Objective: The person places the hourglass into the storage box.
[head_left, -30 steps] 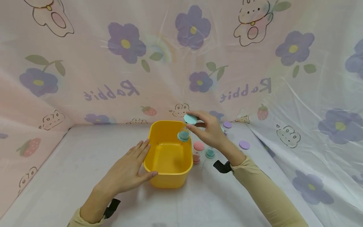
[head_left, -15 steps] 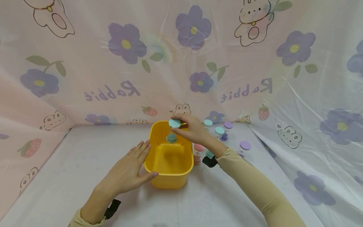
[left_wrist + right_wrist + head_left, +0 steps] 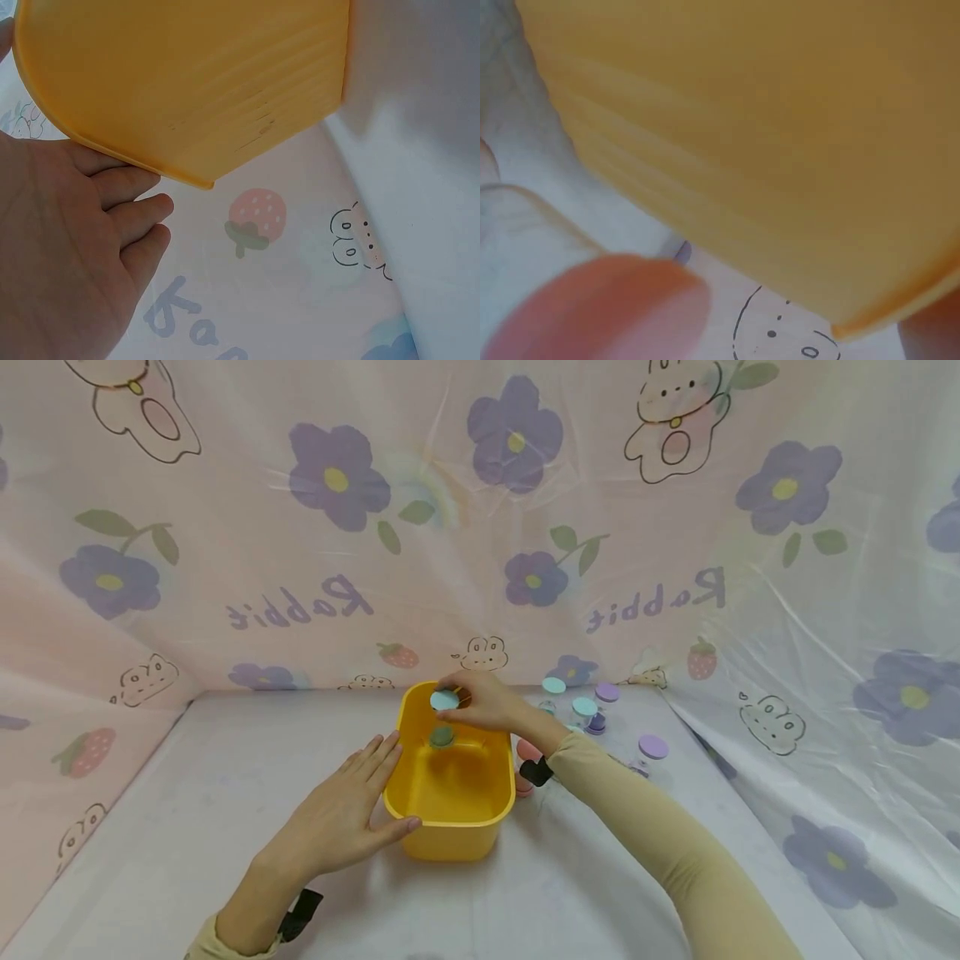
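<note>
A yellow plastic bin (image 3: 450, 843) stands in the middle of the table. My right hand (image 3: 483, 703) pinches a small sand timer with teal end caps (image 3: 444, 700) by its upper end, holding it upright inside the far part of the bin. Whether its lower cap touches the bin floor cannot be told. My left hand (image 3: 333, 822) rests with extended fingers along the bin's left rim, thumb at the near corner. In the left wrist view, the fingers (image 3: 135, 184) lie against the rim from outside. The right wrist view shows the bin wall (image 3: 742, 150) but not the held timer.
Right of the bin stand teal-capped timers (image 3: 584, 707), purple-capped timers (image 3: 653, 747) and a pink-capped timer (image 3: 528, 749) that the right wrist partly hides. A patterned cloth (image 3: 420, 560) hangs behind the white table (image 3: 247, 760).
My right hand has carried the teal sand timer leftward from the bin's right rim and lowered it into the bin. The left hand has stayed on the rim.
</note>
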`<state>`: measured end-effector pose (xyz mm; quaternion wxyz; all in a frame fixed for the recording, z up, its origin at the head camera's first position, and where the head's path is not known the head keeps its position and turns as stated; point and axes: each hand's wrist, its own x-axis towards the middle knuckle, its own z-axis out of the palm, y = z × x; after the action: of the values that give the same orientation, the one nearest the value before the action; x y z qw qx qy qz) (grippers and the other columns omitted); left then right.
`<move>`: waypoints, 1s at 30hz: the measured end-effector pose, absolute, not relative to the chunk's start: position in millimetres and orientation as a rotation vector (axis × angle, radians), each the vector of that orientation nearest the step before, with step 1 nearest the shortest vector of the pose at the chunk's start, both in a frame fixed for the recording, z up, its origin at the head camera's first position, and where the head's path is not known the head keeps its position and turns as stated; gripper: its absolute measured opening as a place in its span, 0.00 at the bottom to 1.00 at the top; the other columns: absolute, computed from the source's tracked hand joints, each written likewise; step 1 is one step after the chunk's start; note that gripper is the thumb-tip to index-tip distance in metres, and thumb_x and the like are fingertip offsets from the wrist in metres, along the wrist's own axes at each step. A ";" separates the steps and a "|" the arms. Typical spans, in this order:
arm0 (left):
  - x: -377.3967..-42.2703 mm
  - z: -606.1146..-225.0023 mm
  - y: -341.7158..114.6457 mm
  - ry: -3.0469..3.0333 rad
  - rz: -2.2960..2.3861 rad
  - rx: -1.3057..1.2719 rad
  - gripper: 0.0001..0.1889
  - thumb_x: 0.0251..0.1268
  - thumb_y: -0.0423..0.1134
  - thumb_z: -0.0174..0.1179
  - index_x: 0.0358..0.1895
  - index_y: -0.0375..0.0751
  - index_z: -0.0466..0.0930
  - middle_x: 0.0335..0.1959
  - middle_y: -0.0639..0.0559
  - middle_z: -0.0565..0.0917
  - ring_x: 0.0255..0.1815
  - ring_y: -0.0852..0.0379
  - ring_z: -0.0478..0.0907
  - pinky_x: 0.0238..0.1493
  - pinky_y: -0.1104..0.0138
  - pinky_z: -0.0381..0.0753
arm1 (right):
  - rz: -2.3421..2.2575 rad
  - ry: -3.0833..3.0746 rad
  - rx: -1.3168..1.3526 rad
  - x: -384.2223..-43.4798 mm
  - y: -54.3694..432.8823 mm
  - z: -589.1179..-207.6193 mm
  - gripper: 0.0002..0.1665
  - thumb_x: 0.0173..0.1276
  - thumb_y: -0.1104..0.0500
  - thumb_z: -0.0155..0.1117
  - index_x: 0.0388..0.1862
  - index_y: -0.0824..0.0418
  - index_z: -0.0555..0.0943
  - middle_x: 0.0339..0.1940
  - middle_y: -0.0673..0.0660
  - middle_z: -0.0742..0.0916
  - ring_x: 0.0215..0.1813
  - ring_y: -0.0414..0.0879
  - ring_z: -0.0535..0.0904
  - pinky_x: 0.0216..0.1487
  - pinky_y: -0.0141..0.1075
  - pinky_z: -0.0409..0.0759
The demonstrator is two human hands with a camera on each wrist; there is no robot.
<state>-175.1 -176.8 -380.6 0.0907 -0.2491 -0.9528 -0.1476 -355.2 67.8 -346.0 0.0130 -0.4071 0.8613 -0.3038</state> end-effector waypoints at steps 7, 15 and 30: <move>-175.8 -379.9 -176.3 -2.842 -0.432 -0.733 0.53 0.70 0.74 0.51 0.83 0.35 0.53 0.86 0.44 0.51 0.85 0.43 0.49 0.82 0.45 0.55 | -0.787 2.648 -1.283 -363.0 60.0 -344.8 0.24 0.68 0.56 0.77 0.59 0.62 0.84 0.54 0.56 0.88 0.51 0.46 0.85 0.57 0.34 0.85; -175.0 -379.7 -175.7 -2.830 -0.444 -0.740 0.53 0.71 0.74 0.52 0.83 0.34 0.54 0.85 0.42 0.53 0.85 0.42 0.50 0.81 0.44 0.56 | -0.701 2.582 -1.245 -369.5 52.4 -349.9 0.25 0.68 0.55 0.76 0.62 0.60 0.84 0.57 0.54 0.88 0.56 0.47 0.85 0.61 0.35 0.84; -175.3 -380.6 -175.3 -2.846 -0.424 -0.728 0.54 0.70 0.74 0.52 0.83 0.35 0.53 0.86 0.43 0.51 0.85 0.44 0.48 0.82 0.46 0.53 | -0.605 2.559 -1.226 -376.9 48.8 -358.9 0.27 0.69 0.53 0.75 0.66 0.56 0.83 0.60 0.52 0.87 0.58 0.46 0.83 0.65 0.36 0.82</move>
<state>-175.3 -175.3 -380.6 0.0864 -0.2443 -0.9553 -0.1423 -376.9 48.8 -358.9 0.1198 -0.4194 0.8757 -0.2070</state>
